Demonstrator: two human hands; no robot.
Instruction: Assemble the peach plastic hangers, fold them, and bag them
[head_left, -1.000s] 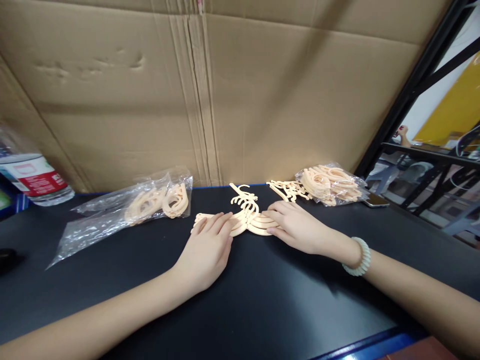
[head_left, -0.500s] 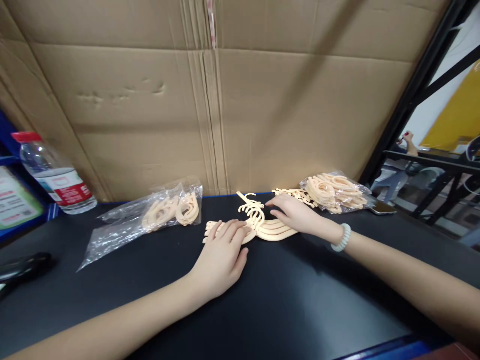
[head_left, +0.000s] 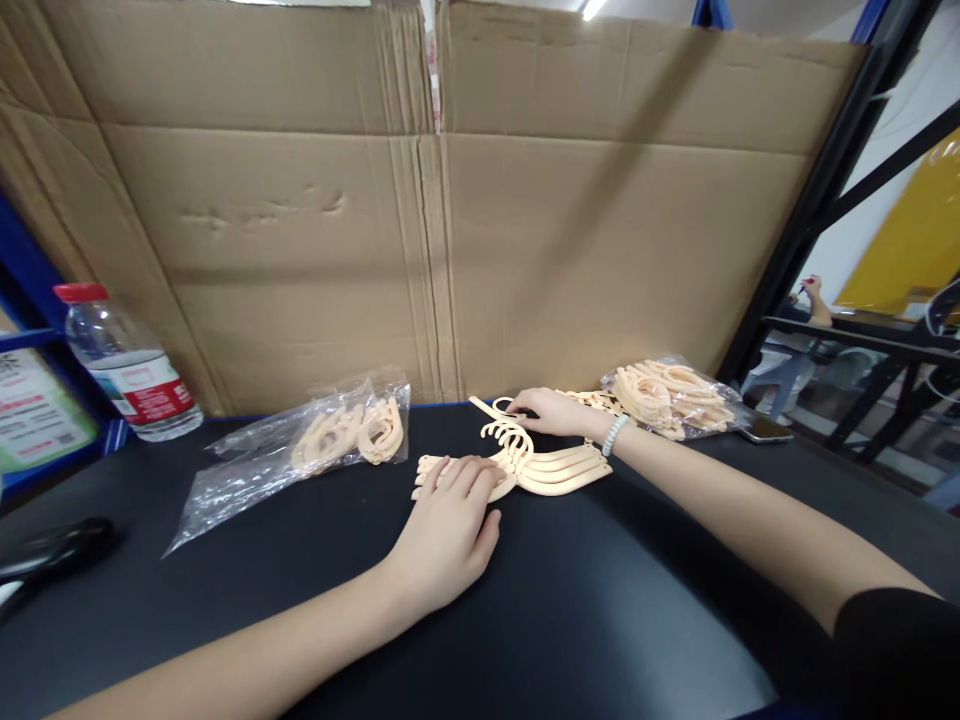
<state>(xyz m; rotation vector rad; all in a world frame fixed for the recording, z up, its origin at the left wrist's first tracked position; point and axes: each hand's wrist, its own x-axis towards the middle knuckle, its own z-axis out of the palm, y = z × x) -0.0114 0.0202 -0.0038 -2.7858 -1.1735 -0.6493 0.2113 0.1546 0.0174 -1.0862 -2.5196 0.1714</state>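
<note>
In the middle of the dark tabletop lie several cream plastic clothes hangers (head_left: 562, 472), overlapping in a fanned stack with their hooks towards the back. My left hand (head_left: 450, 520) rests palm down across the left arms of the stack, fingers stretched out. My right hand (head_left: 551, 412), with a pale coiled band on the wrist, is behind the stack. Its thumb and fingertips close in at the hook of the rearmost hanger (head_left: 486, 406), which lies at an angle to the others; the exact contact is partly hidden.
A clear bag with cream pieces (head_left: 330, 440) lies left, another packed bag (head_left: 667, 395) at the back right beside a phone (head_left: 763, 430). Loose cream pieces (head_left: 592, 398) lie behind my right wrist. A water bottle (head_left: 139, 375), a black object (head_left: 56, 550) and a cardboard wall (head_left: 300, 250) surround these.
My right hand has moved left, from above the stack's right arms to the rearmost hanger's hook. My left hand stays on the stack. The view has tilted up slightly.
</note>
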